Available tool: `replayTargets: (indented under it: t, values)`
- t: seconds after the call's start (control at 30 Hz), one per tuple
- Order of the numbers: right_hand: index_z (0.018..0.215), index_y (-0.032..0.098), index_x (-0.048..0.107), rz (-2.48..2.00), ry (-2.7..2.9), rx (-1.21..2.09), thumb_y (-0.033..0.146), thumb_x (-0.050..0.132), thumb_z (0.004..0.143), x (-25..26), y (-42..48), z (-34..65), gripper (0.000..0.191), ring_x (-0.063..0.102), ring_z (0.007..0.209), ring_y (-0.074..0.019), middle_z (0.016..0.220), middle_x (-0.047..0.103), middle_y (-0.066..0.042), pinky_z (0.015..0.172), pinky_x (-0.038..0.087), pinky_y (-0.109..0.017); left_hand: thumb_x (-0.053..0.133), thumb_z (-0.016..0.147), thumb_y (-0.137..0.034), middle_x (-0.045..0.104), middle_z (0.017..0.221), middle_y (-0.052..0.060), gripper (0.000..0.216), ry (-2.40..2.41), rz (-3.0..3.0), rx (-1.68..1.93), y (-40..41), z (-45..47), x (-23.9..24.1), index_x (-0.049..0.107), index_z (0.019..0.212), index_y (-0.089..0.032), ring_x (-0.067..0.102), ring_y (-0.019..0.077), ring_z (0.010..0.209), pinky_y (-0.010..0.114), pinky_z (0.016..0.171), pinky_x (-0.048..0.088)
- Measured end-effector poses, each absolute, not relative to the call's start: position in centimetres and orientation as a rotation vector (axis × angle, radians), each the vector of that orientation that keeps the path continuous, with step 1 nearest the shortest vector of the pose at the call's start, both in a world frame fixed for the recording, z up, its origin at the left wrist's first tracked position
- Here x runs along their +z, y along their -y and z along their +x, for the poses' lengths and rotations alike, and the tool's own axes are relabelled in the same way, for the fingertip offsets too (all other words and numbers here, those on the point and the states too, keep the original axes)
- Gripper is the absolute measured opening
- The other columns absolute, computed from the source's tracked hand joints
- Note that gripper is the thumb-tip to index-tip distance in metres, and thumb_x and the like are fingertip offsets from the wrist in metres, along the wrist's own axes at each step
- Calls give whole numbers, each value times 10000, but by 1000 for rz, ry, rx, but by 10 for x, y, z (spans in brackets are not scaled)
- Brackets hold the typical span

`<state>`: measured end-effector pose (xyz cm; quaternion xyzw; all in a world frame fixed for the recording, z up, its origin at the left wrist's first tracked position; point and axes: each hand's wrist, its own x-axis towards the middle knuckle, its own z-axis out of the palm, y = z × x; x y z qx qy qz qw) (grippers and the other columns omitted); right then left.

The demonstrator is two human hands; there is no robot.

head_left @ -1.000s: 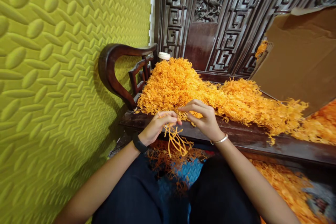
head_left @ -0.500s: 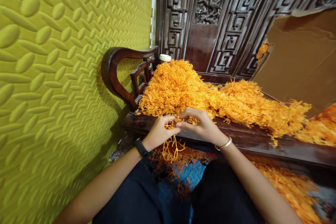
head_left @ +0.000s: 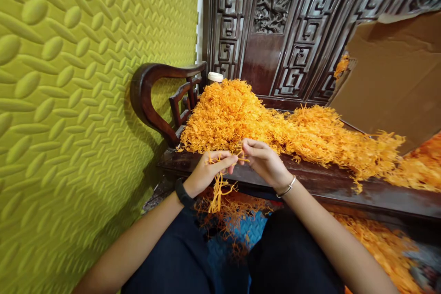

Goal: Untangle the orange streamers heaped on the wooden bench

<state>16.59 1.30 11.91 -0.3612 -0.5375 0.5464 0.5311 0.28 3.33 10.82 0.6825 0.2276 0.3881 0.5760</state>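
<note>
Orange branching strands (head_left: pixel 217 193), stringy and flexible, dangle from my left hand (head_left: pixel 210 170), which is closed on them with thumb against fingers. My right hand (head_left: pixel 264 160) pinches the small orange ends that stick up beside the left fingertips. The two hands almost meet, just above the front edge of a dark wooden bench (head_left: pixel 310 179). Behind them a big heap of the same orange strands (head_left: pixel 227 112) covers the bench seat and trails off to the right. What exactly lies between the right fingertips is partly hidden.
A curved wooden armrest (head_left: pixel 148 96) stands at the left, close to a yellow embossed wall (head_left: pixel 69 124). A white-lidded container (head_left: pixel 215 76) sits behind the heap. Cardboard (head_left: pixel 389 78) leans at the right. More orange strands (head_left: pixel 375 243) lie below the bench, over a blue mat (head_left: pixel 253 229).
My right hand has turned, its fingertips now higher and pinching the ends. My left thumb has closed over its fingers, and the dangling strands hang closer together.
</note>
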Motion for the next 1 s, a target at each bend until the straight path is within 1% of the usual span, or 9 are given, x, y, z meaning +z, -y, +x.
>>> replayTargets:
  t: [0.07,0.17,0.3,0.43,0.5,0.63,0.77,0.9,1.0]
  values:
    - [593,185,476,-878,1333,1193,377,604,745,119,-14,165,276,428,550,-108,586,437,18,549,386,-257,544,808,-366,492,533,-11,348,-562,1592,945,-33,4,108,566,519,-175,390,102,508,253,561,309]
    - [551,184,419,-938,1414,913,340,558,807,118,-14,165,330,362,532,-95,553,375,32,526,317,-242,532,820,-371,466,532,-19,364,-605,1601,991,-30,6,109,550,517,-170,369,98,507,254,554,292]
    - [568,198,365,-1067,1370,586,342,499,851,116,-13,157,345,309,520,-100,555,320,36,505,279,-247,518,833,-357,427,531,-22,370,-622,1568,1051,-27,13,110,532,518,-165,361,101,525,250,554,283]
    - [626,216,368,-1190,1308,116,338,439,887,115,-23,144,296,366,567,-126,613,377,7,558,316,-279,558,806,-326,446,535,-22,338,-651,1457,1201,-34,28,106,528,512,-161,371,102,544,243,565,293]
    - [642,225,360,-1223,1255,-48,323,401,903,113,-35,137,281,396,598,-144,646,409,-14,590,334,-300,578,789,-307,444,532,-27,318,-662,1379,1311,-39,36,102,526,512,-160,372,99,544,239,559,294]
    - [635,232,338,-1303,1163,-52,301,369,906,106,-63,126,281,436,637,-163,666,447,-31,633,367,-320,635,727,-256,434,516,-42,275,-659,1152,1432,-52,48,95,512,504,-153,365,80,517,220,519,285]
    - [651,227,373,-1361,1118,-48,293,358,910,100,-85,115,268,469,707,-180,725,494,-57,691,387,-332,678,652,-194,497,545,-44,180,-627,936,1502,-66,51,89,550,538,-138,441,72,544,186,534,340]
    - [643,228,377,-1332,1084,-82,304,366,907,102,-100,103,275,470,720,-190,727,495,-63,709,388,-340,661,651,-228,545,579,-36,145,-600,838,1550,-78,50,89,563,590,-142,511,77,570,179,562,391]
    - [650,227,396,-1301,1031,-99,337,355,909,107,-106,96,284,474,740,-196,729,492,-62,739,391,-355,666,646,-240,540,567,-42,171,-578,787,1571,-81,49,95,535,584,-148,513,68,544,176,543,391]
